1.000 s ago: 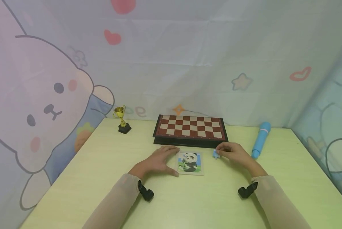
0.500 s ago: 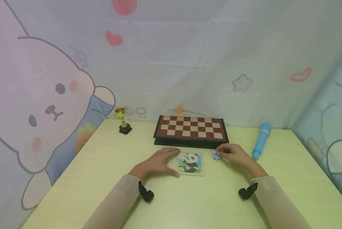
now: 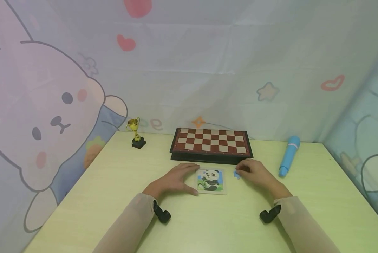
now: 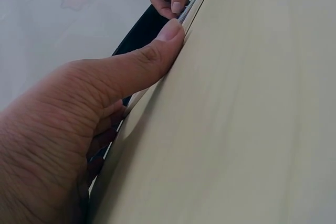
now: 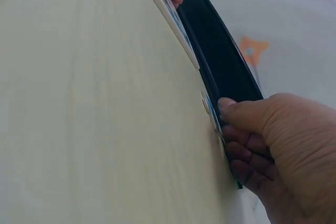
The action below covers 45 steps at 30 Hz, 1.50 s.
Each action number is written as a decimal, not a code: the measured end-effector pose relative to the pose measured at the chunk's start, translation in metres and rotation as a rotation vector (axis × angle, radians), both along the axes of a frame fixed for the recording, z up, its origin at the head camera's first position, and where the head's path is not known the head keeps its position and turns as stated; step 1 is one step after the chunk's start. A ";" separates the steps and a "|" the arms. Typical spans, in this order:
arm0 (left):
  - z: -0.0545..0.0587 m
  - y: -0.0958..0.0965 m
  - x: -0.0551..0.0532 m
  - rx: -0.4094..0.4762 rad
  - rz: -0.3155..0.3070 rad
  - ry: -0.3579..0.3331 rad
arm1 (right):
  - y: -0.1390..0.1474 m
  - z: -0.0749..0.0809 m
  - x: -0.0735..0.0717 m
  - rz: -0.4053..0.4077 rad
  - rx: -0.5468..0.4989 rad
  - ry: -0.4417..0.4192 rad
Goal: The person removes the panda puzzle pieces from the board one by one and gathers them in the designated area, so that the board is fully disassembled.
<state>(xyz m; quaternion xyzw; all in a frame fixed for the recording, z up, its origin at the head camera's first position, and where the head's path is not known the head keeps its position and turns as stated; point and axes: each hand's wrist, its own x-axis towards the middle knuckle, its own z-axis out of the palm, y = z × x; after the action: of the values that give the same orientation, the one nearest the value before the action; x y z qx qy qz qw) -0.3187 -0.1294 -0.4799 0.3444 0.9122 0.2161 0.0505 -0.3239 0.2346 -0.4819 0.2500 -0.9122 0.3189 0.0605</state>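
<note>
A square panda jigsaw puzzle in a pale frame (image 3: 224, 189) lies flat on the table. My left hand (image 3: 173, 179) rests at its left side, the thumb at the near left corner and the fingers at the far left corner. Close up, the left thumb (image 4: 126, 74) lies along the frame's edge. Right of the puzzle, my right hand (image 3: 255, 172) pinches a small blue puzzle piece (image 3: 236, 174) between thumb and fingertips, low over the table and apart from the frame. In the right wrist view the piece (image 5: 208, 109) shows edge-on by the thumb; the hand partly hides it.
Behind the puzzle lies a red and white chessboard box (image 3: 211, 142) with black sides. A small gold trophy (image 3: 136, 133) stands at the back left. A blue toy microphone (image 3: 289, 156) lies at the right. A printed curtain (image 3: 189, 70) hangs behind the pale table (image 3: 208, 225).
My right hand has shifted slightly left with the puzzle piece, and its fingers now cover more of it. The left hand and the puzzle stay in place.
</note>
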 end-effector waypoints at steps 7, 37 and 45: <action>-0.002 0.000 -0.003 -0.008 -0.001 0.010 | -0.025 0.017 0.004 0.154 -0.010 0.048; -0.006 -0.002 -0.001 0.002 0.016 0.007 | -0.101 -0.006 -0.007 0.174 -0.012 -0.028; -0.005 -0.001 0.000 0.008 0.017 0.000 | -0.103 -0.006 -0.007 0.165 -0.056 -0.041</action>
<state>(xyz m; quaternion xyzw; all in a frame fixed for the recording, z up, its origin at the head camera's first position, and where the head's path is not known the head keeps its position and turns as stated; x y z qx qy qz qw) -0.3188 -0.1308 -0.4849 0.3369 0.9142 0.2203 0.0471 -0.3307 0.1317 -0.4884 0.3158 -0.8803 0.3534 0.0221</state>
